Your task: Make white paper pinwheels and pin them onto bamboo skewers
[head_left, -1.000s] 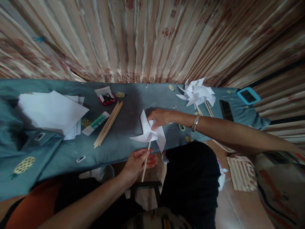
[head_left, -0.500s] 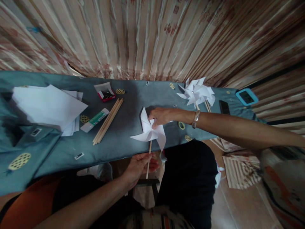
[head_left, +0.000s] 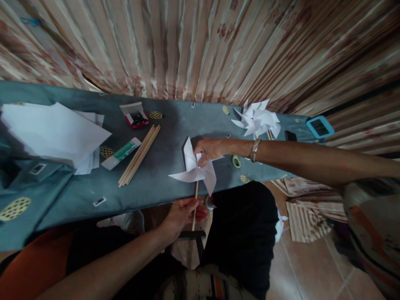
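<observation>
A white paper pinwheel (head_left: pixel 192 173) lies at the table's front edge, its wooden stick (head_left: pixel 196 189) reaching down past the edge. My left hand (head_left: pixel 184 214) is below the tabletop, closed round the lower part of that stick between thumb and fingers. On the pinwheel's upper right blades rests my right hand (head_left: pixel 210 150), its fingers bent and gripping the folded paper beside the centre pin. My right fingertips partly cover the blades. Two or so finished pinwheels (head_left: pixel 253 118) lie at the back right, overlapping, with their sticks partly hidden behind my right forearm.
Several wooden sticks (head_left: pixel 140 154) lie left of the pinwheel, beside a green and white box (head_left: pixel 121 153). An open red box of small dark pins (head_left: pixel 136 118) stands behind. White paper sheets (head_left: pixel 59 133) are stacked left. Rightward are a tape roll (head_left: pixel 236 161), a phone (head_left: pixel 290 136) and a blue-framed device (head_left: pixel 320 126).
The view has shifted slightly, so things on the table appear a little further left and higher. Both hands keep nearly the same hold on the pinwheel and its stick.
</observation>
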Demonstrator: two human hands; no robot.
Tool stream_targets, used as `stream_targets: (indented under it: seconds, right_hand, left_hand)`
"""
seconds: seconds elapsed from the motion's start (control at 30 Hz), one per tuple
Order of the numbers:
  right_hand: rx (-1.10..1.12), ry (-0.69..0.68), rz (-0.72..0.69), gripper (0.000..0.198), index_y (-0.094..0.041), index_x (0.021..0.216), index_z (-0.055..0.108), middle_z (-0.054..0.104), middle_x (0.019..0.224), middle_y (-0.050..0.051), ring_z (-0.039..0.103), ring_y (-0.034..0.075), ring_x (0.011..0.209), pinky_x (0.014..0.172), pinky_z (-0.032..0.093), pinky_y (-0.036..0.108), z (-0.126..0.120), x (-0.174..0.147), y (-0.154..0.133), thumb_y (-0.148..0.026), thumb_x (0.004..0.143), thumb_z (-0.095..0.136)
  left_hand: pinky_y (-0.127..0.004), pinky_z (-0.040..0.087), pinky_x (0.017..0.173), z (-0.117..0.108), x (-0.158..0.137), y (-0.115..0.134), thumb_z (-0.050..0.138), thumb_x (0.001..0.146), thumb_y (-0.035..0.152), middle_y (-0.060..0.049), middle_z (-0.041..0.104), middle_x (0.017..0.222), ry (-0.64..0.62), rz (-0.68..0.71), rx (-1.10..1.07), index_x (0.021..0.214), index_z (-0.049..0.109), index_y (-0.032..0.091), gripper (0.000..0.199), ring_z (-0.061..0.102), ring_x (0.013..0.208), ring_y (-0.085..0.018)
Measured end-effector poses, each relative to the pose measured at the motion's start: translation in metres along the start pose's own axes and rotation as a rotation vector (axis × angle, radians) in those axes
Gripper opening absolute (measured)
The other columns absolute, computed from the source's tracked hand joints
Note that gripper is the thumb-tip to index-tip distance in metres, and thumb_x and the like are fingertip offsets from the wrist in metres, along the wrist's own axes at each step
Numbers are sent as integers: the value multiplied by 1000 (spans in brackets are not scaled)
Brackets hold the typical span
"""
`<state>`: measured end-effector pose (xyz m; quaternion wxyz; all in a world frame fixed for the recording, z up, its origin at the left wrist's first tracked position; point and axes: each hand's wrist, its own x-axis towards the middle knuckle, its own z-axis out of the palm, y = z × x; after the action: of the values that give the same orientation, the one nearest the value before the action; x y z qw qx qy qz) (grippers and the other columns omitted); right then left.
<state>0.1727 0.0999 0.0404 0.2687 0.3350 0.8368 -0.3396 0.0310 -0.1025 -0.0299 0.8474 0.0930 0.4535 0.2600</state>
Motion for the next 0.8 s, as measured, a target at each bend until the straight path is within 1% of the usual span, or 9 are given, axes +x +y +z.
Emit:
stream_targets:
  seconds: [0.13, 0.27, 0.37, 0.47, 0.6, 0.7, 0.8]
  right_hand:
    - [4, -15, 10, 21, -9, 96, 77, 74, 81, 4, 60, 14, 73, 67, 39, 24, -1, 1, 0, -20, 78, 74]
    - [6, -21, 31, 21, -7, 95, 76, 74, 80, 5, 59, 13, 70, 65, 39, 23, -2, 1, -3, -19, 78, 74]
    - [-6, -21, 2, 22, -5, 94, 76, 74, 79, 6, 59, 13, 67, 63, 39, 23, -2, 2, -3, -19, 78, 74]
    - [-40, -24, -17, 21, -6, 91, 77, 74, 78, 4, 58, 13, 65, 62, 39, 23, -2, 4, -2, -21, 77, 73]
    - [-54, -34, 3, 21, -6, 90, 77, 74, 76, 3, 59, 13, 65, 60, 38, 22, -4, 4, -4, -21, 76, 73]
    - [-62, -41, 14, 22, -6, 93, 77, 75, 78, 3, 59, 13, 65, 61, 38, 22, -5, 4, -7, -20, 77, 72]
    - [-72, -47, 11, 20, -6, 91, 77, 74, 77, 4, 58, 13, 65, 61, 37, 23, -4, 6, -6, -19, 77, 72]
  left_hand:
    - [-28, 53, 63, -2, 1, -1, 88, 62, 44, -8, 73, 68, -11, 8, 5, 79, 72, 11, 40, 69, 61, -17]
    - [-27, 52, 61, -1, 1, 0, 87, 64, 42, -7, 73, 67, -11, -1, -3, 79, 72, 11, 37, 68, 60, -17]
    - [-27, 52, 61, 1, 1, 1, 86, 67, 40, -6, 72, 66, -18, -11, -11, 78, 72, 12, 34, 68, 59, -16]
    - [-26, 52, 61, 1, 1, 1, 85, 68, 41, -6, 73, 66, -32, -8, -10, 78, 72, 12, 33, 68, 60, -16]
    - [-26, 51, 60, 0, 1, 1, 83, 70, 40, -6, 72, 65, -15, -9, 5, 76, 71, 12, 31, 68, 59, -16]
    - [-27, 52, 61, 0, 1, 0, 83, 71, 37, -6, 72, 64, 4, -14, 3, 77, 71, 12, 29, 67, 57, -16]
    - [-27, 51, 59, 2, 1, 1, 82, 71, 36, -6, 71, 62, 15, -23, 2, 75, 71, 11, 28, 67, 56, -16]
